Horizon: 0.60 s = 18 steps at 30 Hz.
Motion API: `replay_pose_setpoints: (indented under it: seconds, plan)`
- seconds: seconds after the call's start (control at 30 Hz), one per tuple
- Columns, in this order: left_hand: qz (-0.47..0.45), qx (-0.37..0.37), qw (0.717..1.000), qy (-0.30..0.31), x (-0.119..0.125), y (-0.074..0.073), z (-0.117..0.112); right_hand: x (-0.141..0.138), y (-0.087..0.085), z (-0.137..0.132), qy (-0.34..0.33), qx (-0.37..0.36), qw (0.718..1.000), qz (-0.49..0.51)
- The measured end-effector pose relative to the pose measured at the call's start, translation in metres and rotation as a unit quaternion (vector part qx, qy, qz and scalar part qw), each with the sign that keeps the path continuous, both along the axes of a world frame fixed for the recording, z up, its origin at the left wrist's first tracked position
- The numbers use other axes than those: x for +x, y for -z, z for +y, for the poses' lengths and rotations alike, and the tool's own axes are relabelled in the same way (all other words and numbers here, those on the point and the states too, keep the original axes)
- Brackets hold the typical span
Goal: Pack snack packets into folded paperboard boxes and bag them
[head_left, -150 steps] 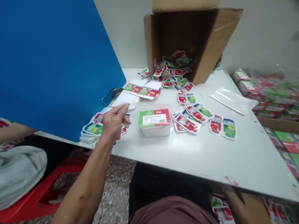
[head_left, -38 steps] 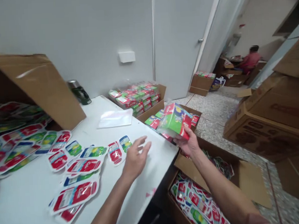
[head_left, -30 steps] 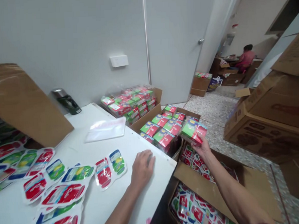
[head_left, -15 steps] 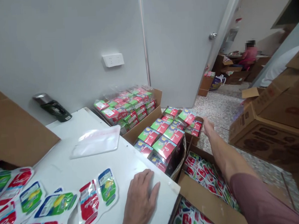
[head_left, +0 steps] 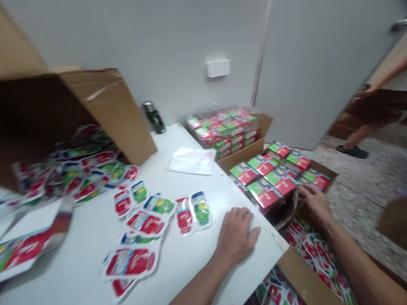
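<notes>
The left hand lies flat on the white table near its front corner, fingers together and pressed on the bare top, pinching nothing. The right hand is beyond that corner, off the table, its fingers loosely spread and slightly curled over a curved brown rim, though blur hides exactly what they touch.

Just past the corner stands an open carton packed with small green-and-red boxes, their printed faces glossy. Below the right hand, in front of the table, a carton holds loose die-cut cards. Behind the table, a second carton holds shrink-wrapped stacks of boxes.

On the table's far left, a tipped cardboard box spills a heap of shiny, rounded red-and-green cards. More cards lie in loose pairs in the table's middle, beside the left hand. A flat printed carton sheet overhangs the near left edge. A clear plastic sleeve lies toward the back, and a green-and-steel flask stands beyond the far edge. Well right of the table, a person's bare leg shows, and an arm reaches over a brown carton.
</notes>
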State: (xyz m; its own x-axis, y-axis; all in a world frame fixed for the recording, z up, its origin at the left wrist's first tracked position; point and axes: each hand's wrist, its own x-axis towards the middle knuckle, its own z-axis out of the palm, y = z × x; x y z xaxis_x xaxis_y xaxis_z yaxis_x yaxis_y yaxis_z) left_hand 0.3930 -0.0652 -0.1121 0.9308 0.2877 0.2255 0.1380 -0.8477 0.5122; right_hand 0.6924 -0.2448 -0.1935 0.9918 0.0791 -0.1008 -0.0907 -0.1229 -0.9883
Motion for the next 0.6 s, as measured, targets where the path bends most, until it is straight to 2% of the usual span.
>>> replay_pose_setpoints:
  seconds: [0.1,0.2,0.27,0.33,0.43,0.53,0.6]
  plan:
    - [-0.027,0.004,1.0,0.001,-0.001,0.005,0.001,-0.024,-0.029,0.011,-0.087,-0.025,0.996,-0.022]
    - [-0.1,0.0,0.994,0.032,-0.014,0.006,-0.008,-0.063,-0.063,0.03,-0.181,-0.072,0.976,-0.093]
    - [-0.151,-0.002,0.986,0.067,-0.037,0.003,-0.02,-0.095,-0.081,0.045,-0.246,-0.11,0.953,-0.143]
    - [-0.183,-0.008,0.98,0.076,-0.07,-0.005,-0.03,-0.127,-0.093,0.06,-0.302,-0.149,0.925,-0.174]
    - [-0.203,-0.026,0.979,-0.001,-0.13,-0.02,-0.026,-0.17,-0.102,0.085,-0.353,-0.201,0.894,-0.187]
    - [-0.197,-0.017,0.972,-0.127,-0.18,-0.033,0.004,-0.206,-0.106,0.122,-0.379,-0.278,0.864,-0.18]
    - [-0.195,0.0,0.963,-0.184,-0.201,-0.038,0.026,-0.227,-0.11,0.155,-0.378,-0.355,0.834,-0.186]
